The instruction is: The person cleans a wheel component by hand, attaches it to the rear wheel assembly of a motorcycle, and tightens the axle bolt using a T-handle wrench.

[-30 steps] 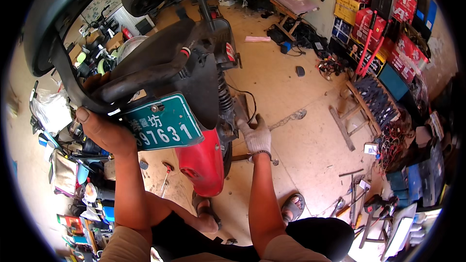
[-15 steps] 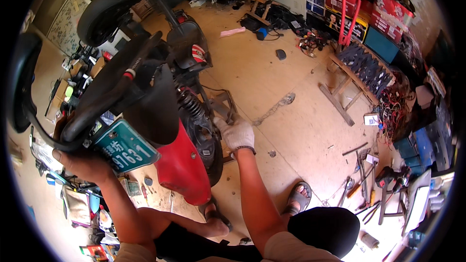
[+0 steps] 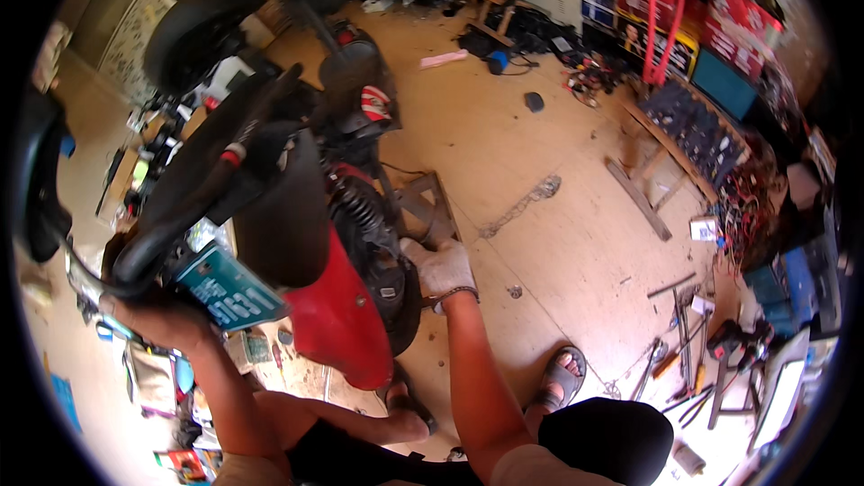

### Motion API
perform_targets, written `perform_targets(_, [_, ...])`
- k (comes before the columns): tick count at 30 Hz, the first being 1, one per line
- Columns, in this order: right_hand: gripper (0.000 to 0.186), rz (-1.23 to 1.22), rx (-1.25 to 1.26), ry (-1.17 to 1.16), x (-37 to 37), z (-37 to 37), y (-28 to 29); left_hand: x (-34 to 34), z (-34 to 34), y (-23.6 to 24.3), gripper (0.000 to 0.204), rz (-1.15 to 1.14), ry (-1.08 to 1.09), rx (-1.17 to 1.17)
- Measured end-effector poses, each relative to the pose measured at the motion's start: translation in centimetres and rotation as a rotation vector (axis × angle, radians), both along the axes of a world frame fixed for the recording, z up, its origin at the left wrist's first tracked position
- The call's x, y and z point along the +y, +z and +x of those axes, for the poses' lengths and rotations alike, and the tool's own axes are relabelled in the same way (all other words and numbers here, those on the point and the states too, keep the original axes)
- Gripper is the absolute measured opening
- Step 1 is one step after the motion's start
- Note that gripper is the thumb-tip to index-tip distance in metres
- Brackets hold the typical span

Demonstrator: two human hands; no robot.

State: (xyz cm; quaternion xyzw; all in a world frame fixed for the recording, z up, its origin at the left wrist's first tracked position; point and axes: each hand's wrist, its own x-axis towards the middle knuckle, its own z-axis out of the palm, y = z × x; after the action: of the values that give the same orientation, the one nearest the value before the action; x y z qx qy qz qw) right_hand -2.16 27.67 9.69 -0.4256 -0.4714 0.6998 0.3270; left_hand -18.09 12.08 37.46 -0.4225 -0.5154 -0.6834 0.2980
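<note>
Clasping a curved black bar (image 3: 83,265) is the bare left grip (image 3: 166,319), while the white-gloved right grip (image 3: 443,270), closure impossible to tell, sits beside the round black tyre (image 3: 406,324).

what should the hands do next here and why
Perhaps brace the black rear rail firmly with the left hand, close against it: the scooter appears to lean left, and the gloved right hand is low beside the rear wheel.

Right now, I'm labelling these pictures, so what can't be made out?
Left hand: head view, fingers mostly hidden behind the black tubing.
Right hand: head view, exact contact lost in blur and shadow.
Green plate: head view, characters blurred.
Rounded black part: head view, cut off by dark picture edge.
</note>
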Motion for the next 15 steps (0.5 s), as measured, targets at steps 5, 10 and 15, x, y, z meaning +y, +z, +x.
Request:
perform_targets(5, [0.040, 0.025, 0.273, -0.054, -0.1, -2.6, -3.3, -0.6, -1.0, -0.3, 0.064, -0.104, -0.058, -0.022])
perform_targets(10, [0.036, -0.173, 0.379, -0.044, -1.1, -3.5, -3.2, -3.3, 0.9, 0.4, 0.066, -0.277, 0.076, -0.032])
perform_targets(15, [0.036, -0.111, 0.234, -0.158, -0.5, -3.8, -4.1, -6.7, 0.1, -7.3, 0.055, -0.225, 0.170, -0.228])
